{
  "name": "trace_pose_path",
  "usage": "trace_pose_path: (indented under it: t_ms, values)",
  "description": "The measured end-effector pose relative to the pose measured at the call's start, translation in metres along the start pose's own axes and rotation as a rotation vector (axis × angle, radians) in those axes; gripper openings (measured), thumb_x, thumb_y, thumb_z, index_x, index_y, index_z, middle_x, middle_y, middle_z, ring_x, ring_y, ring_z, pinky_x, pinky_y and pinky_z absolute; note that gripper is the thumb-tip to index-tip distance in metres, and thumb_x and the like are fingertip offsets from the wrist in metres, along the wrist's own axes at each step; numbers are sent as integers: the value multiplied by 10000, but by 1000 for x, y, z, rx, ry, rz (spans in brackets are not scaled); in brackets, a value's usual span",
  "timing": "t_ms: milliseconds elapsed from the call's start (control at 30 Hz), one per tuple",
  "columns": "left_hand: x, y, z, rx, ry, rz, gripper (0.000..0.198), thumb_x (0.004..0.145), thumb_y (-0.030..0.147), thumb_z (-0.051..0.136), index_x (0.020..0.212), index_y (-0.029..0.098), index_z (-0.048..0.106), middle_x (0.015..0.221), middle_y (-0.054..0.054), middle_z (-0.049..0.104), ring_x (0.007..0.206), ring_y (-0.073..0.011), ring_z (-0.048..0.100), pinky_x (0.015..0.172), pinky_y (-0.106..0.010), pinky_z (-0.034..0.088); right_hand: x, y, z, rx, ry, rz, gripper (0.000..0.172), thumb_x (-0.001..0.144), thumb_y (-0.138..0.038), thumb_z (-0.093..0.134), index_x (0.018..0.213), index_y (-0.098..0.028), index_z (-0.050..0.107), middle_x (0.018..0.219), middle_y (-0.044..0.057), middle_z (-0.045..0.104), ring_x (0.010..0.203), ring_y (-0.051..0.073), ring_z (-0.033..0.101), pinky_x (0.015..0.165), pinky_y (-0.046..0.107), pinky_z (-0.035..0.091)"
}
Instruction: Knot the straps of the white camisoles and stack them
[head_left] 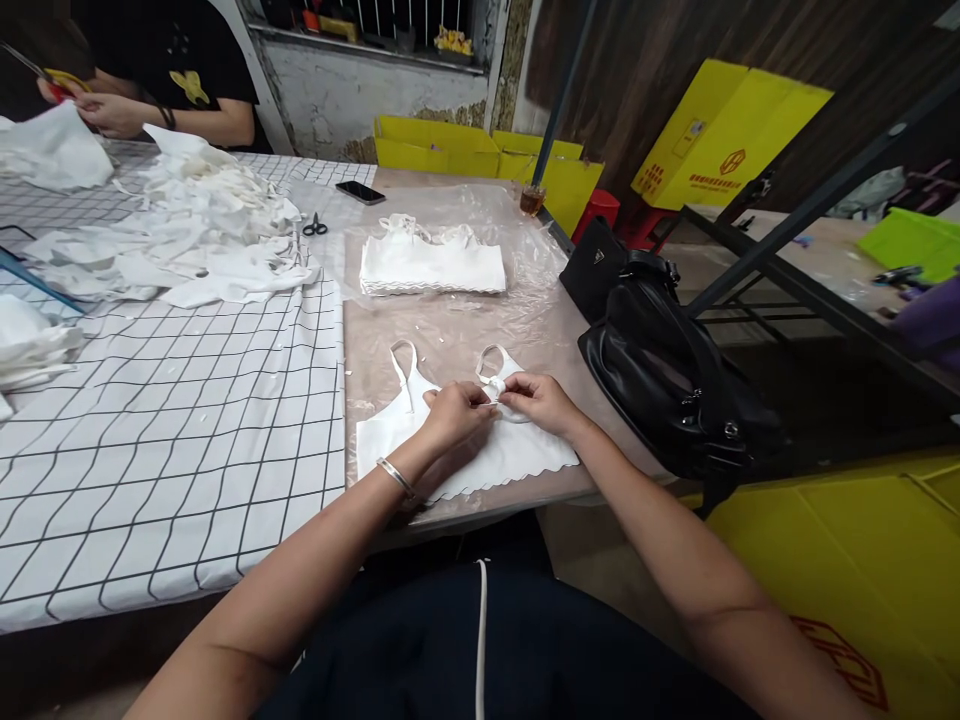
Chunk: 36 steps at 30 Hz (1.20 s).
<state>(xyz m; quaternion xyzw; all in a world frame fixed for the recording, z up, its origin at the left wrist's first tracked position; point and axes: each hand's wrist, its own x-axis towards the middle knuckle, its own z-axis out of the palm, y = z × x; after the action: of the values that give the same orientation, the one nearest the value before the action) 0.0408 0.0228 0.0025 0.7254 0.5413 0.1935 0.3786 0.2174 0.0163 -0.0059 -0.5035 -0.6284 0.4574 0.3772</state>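
A white camisole top (390,435) with thin shoulder straps and a scalloped hem lies flat on the plastic-covered table in front of me. My left hand (459,412) is closed in a pinch at the neckline, by the foot of the right-hand strap. Beside it my right hand (541,400) pinches the same strap (491,383), which is bunched up between the two hands. Fingertips hide the exact spot where the fabric is gripped. Farther back sits a neat stack of folded white tops (435,265).
To the left, a checked tablecloth (262,400) carries a heap of white garments (217,220). Small black scissors (315,226), a phone (361,192) and a glass of tea (532,200) lie farther back. A black handbag (660,370) borders the right edge. A co-worker (172,80) holds scissors.
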Motion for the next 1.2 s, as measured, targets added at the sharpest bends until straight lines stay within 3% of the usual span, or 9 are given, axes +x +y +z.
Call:
trace_pose_path:
  t_ms: [200, 667, 800, 867, 933, 1033, 1100, 1200]
  values:
    - [-1, -2, -1, -26, -1, 18, 140, 762, 286, 667, 696, 163, 664, 750, -7, 695, 794, -202, 627, 920, -404, 344, -2, 2, 0, -49, 7, -14, 143, 690, -318, 661, 705, -176, 651, 666, -12, 618, 648, 139, 525, 640, 267, 397]
    - [-2, 1, -3, -26, -43, 27, 122, 737, 266, 635, 681, 159, 652, 747, -9, 687, 781, -198, 599, 946, -444, 313, -6, -6, 7, -136, 20, -81, 102, 710, -290, 648, 702, -189, 665, 680, -6, 648, 656, 153, 551, 655, 283, 421]
    - [6, 3, 5, 8, -55, 0, 137, 766, 261, 586, 708, 151, 644, 736, -6, 668, 748, -176, 577, 917, -419, 335, -1, -3, 20, -169, 68, -110, 64, 707, -261, 625, 683, -204, 642, 706, 4, 657, 700, 170, 571, 691, 295, 446]
    - [5, 4, 6, 99, -57, 16, 131, 791, 258, 577, 761, 155, 651, 798, -28, 675, 827, -203, 586, 911, -413, 343, 2, 0, 20, -168, 120, -64, 97, 719, -297, 608, 688, -206, 607, 702, 9, 640, 693, 174, 566, 681, 297, 451]
    - [-7, -1, 0, 237, -4, 98, 173, 794, 279, 618, 920, 168, 658, 1008, -78, 669, 1009, -258, 565, 926, -420, 342, 0, -1, 10, -255, 271, -19, 125, 731, -333, 592, 730, -209, 576, 741, 23, 631, 706, 180, 557, 681, 303, 448]
    - [-51, -23, -24, 445, 191, 133, 416, 832, 370, 618, 1196, 178, 560, 1260, -149, 555, 1154, -301, 499, 949, -437, 336, -23, -5, -20, -542, 547, 52, 203, 718, -389, 616, 775, -214, 532, 804, 52, 617, 755, 201, 552, 704, 318, 430]
    - [-88, -46, -43, 573, 282, -38, 351, 904, 429, 490, 1098, 152, 587, 1096, -155, 604, 1026, -305, 547, 878, -433, 365, -49, -6, -37, -692, 550, 183, 288, 677, -451, 668, 747, -218, 513, 760, 45, 599, 724, 206, 554, 672, 313, 414]
    - [-128, -74, -61, 677, 304, -260, 400, 895, 525, 443, 945, 161, 603, 967, -134, 611, 930, -319, 560, 806, -447, 370, -85, -1, -43, -793, 400, 343, 283, 656, -446, 688, 662, -222, 515, 691, 24, 582, 645, 189, 548, 598, 289, 382]
